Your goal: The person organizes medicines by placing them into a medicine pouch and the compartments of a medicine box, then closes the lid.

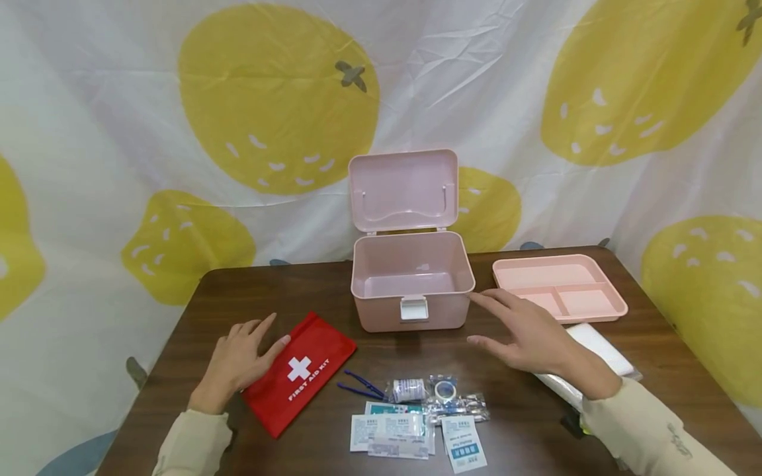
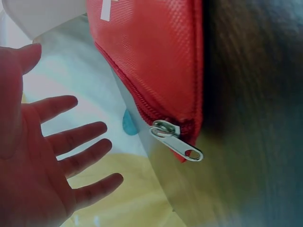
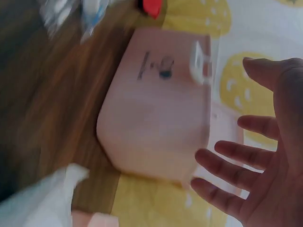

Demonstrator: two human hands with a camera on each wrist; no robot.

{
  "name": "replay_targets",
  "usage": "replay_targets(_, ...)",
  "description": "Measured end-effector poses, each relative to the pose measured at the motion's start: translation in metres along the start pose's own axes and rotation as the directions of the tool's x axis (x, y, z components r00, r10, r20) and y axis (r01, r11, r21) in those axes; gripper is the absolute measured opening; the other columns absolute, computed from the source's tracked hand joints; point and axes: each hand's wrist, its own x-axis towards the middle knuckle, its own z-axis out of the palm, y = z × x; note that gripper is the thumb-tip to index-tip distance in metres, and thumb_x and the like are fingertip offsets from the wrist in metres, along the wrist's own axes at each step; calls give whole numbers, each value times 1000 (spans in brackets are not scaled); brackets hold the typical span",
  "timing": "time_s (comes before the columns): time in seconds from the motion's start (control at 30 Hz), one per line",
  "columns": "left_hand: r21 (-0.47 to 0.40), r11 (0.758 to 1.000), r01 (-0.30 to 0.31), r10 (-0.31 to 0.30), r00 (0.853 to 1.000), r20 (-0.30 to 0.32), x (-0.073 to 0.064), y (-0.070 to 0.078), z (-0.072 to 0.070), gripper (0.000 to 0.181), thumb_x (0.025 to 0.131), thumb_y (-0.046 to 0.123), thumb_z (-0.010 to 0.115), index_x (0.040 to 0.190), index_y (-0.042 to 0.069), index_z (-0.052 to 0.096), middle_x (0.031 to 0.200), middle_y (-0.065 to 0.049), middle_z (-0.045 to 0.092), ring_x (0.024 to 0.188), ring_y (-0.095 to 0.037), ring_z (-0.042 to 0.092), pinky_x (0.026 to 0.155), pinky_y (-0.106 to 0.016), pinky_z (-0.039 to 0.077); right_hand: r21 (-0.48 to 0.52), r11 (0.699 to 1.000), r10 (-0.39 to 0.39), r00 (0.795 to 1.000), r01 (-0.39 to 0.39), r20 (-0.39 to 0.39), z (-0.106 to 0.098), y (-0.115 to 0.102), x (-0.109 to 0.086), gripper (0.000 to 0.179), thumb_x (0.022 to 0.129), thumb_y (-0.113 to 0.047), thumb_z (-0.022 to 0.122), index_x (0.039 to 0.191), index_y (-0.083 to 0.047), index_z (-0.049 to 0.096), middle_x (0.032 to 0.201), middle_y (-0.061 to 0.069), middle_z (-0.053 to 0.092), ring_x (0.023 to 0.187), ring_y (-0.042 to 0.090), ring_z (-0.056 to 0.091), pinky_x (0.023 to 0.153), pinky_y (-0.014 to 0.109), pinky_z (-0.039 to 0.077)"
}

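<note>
My left hand, fingers spread, hovers at the left edge of a red first aid pouch with a white cross. The left wrist view shows the pouch's metal zipper pull and a gap between pouch and fingers. My right hand reaches with extended fingers toward the right side of a pink box, holding nothing. The box stands with its lid raised, a white latch on its front, and a bare floor inside. In the right wrist view, the fingers appear beside the box.
A pink divided tray lies at the back right, with a white packaged item before it. Near the front are blue tweezers, a bandage roll, a tape roll, and several flat packets. A patterned curtain hangs behind the table.
</note>
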Motion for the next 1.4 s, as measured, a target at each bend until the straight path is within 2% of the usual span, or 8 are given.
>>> replay_targets(0.23,-14,1000,23,-22,996,85,-1,-4,3,73,92,52,61,147,7,45,133,-28,54,119,-46,51,94,-64,45,79,984,-164,986,161,33,16,-24,11,59,87,-40,74,137,-13,57,128,3,60,102,20,67,82,41,56)
replay_targets(0.37,-32,999,43,-39,992,124,-2,-7,5,72,91,53,61,145,6,47,130,-27,56,117,-44,53,92,-62,47,121,973,-210,973,197,98,24,-35,17,55,89,-42,70,136,-15,58,128,2,60,102,18,66,84,40,55)
replay_targets(0.53,-51,996,77,-69,985,158,-5,-9,8,70,91,51,63,142,4,50,129,-26,55,117,-43,51,92,-62,48,222,953,-254,943,205,216,37,-46,25,48,94,-40,66,134,-14,59,129,0,59,105,17,65,87,39,54)
replay_targets(0.7,-75,993,90,-76,982,176,-8,-12,9,69,90,51,64,138,3,53,125,-23,58,112,-39,53,88,-60,50,297,941,-261,910,165,322,52,-60,37,46,97,-39,62,134,-11,60,128,-1,59,113,16,61,95,39,51)
replay_targets(0.9,-97,989,115,-93,975,201,-9,-15,10,73,86,57,66,134,3,56,119,-18,60,106,-34,55,83,-56,53,298,944,-263,873,144,411,72,-82,56,47,96,-35,63,134,-7,59,126,2,60,114,16,59,99,36,49)
replay_targets(1.0,-102,988,118,-95,974,204,-11,-16,10,75,84,59,68,133,4,57,117,-16,60,104,-32,55,82,-55,54,275,954,-237,865,121,441,84,-94,66,49,95,-35,64,134,-6,59,125,4,61,114,17,58,99,36,49)
replay_targets(1.13,-97,990,104,-82,976,204,-14,-20,10,77,81,61,70,132,4,58,114,-14,60,103,-30,55,82,-55,53,256,966,-167,859,44,483,97,-107,80,55,94,-36,65,138,-5,56,129,8,58,116,19,56,101,38,48)
replay_targets(1.4,-96,989,110,-86,971,225,-18,-26,9,78,74,61,77,123,4,59,106,-10,59,98,-28,54,83,-55,51,306,946,-73,845,-110,530,116,-116,106,60,92,-34,67,140,-1,53,131,13,57,119,24,56,105,41,45)
